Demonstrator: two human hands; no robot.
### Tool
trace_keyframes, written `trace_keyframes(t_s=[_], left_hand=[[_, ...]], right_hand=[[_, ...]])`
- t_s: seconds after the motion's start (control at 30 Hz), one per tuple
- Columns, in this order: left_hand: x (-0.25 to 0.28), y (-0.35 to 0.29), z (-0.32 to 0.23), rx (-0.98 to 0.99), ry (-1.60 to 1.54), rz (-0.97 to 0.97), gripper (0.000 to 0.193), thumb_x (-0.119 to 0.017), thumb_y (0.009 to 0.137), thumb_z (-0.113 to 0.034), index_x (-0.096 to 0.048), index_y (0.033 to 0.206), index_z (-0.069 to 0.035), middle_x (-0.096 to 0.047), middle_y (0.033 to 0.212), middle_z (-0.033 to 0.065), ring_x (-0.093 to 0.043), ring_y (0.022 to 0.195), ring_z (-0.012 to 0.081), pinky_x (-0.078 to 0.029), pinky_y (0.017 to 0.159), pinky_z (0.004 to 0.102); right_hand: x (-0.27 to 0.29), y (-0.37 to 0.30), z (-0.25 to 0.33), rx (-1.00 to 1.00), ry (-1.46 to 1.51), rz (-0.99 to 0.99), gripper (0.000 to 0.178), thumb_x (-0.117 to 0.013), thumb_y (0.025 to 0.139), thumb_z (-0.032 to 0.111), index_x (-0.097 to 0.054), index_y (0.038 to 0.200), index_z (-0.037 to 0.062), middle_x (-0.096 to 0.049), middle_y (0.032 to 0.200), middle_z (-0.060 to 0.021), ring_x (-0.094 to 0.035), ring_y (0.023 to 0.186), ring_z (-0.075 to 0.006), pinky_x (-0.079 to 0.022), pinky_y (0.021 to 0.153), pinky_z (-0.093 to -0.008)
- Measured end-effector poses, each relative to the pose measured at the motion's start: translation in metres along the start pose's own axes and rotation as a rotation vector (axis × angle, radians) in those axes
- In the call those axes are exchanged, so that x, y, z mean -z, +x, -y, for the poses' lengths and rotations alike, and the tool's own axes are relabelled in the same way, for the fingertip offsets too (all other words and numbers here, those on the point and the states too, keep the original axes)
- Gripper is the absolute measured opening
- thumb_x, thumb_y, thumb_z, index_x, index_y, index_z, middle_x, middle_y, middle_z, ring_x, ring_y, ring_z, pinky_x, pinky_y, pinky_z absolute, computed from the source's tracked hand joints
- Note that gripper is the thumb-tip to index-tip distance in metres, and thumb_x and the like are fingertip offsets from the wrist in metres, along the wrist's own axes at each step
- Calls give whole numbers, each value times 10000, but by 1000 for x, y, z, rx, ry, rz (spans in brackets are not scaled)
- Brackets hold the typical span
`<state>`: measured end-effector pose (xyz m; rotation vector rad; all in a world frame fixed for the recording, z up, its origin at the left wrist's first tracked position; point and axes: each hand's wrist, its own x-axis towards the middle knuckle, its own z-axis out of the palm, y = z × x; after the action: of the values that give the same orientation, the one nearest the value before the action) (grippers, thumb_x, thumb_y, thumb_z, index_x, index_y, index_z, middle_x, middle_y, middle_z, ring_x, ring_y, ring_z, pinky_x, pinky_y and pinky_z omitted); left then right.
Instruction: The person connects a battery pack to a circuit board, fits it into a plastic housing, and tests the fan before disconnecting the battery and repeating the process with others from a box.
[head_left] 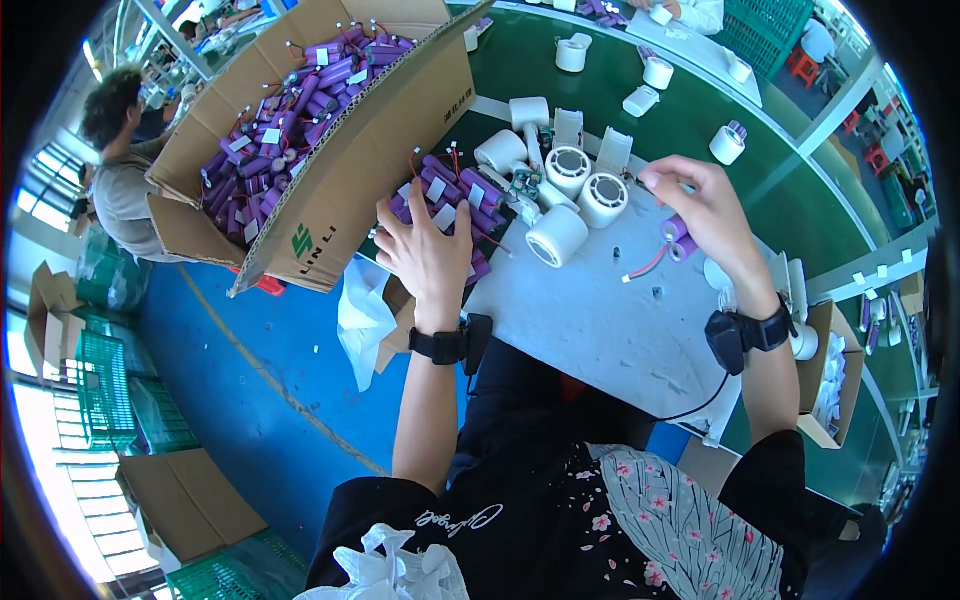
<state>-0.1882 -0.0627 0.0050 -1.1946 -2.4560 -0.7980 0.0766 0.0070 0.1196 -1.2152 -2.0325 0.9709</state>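
My left hand (pixel 430 255) rests with spread fingers on a heap of purple battery packs (pixel 470 190) with white labels and thin wires. To the right, my right hand (pixel 705 205) is curled, thumb and index finger close together. Out from under it sticks a purple two-cell battery pack (pixel 680 243), its red lead ending in a white connector; the hand's lower fingers around it are partly hidden. Between the hands stand white cylindrical housings (pixel 604 200) with round vented ends, some with opened covers. Small green circuit boards (pixel 525 182) lie among them.
A large cardboard box (pixel 375 150) full of purple battery packs stands at the left. A grey work board (pixel 600 330) lies before me on a green table. More white housings (pixel 728 143) sit farther back. A small carton (pixel 832 375) is at the right; a person (pixel 130 170) stands far left.
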Motion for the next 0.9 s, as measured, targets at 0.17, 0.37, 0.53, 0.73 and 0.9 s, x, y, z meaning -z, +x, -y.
trace_keyframes(t_s=[0.17,0.37,0.53,0.73,0.9], left_hand=[[-17,1,26,13,-374,-108,577,-698,822,-307,-493,1327,-118,-361,1380,249,-388,1239,425,-302,1085,438],[-16,-4,51,-53,-832,-14,392,-602,898,-152,-510,1269,-60,-357,1431,223,-379,1293,396,-285,1103,447],[-13,-20,42,-127,-756,-37,320,-572,921,-118,-529,1228,-35,-406,1419,204,-389,1292,375,-298,1091,445],[-18,-32,46,-75,-650,-68,310,-564,884,-76,-543,1189,-21,-446,1386,212,-354,1311,393,-275,1092,473],[-17,-45,43,-67,-617,-108,371,-544,834,-15,-516,1204,-23,-434,1401,219,-288,1348,425,-224,1106,521]], right_hand=[[10,-19,-10,26,1,-8,259,-615,917,246,-671,978,0,-613,786,-9,-545,736,-75,-424,613,-228],[17,-37,-22,-33,61,-25,247,-607,920,233,-669,968,-2,-606,780,-9,-532,736,-80,-409,618,-220],[18,-45,-21,-52,68,-13,235,-614,916,224,-670,968,1,-573,761,-6,-498,695,-61,-379,569,-209],[4,-58,-2,-105,70,115,191,-633,901,176,-672,962,0,-519,726,14,-394,566,-18,-302,484,-186],[-12,-51,8,-101,49,215,173,-648,886,151,-671,952,-8,-530,703,34,-384,513,-7,-295,473,-182]])
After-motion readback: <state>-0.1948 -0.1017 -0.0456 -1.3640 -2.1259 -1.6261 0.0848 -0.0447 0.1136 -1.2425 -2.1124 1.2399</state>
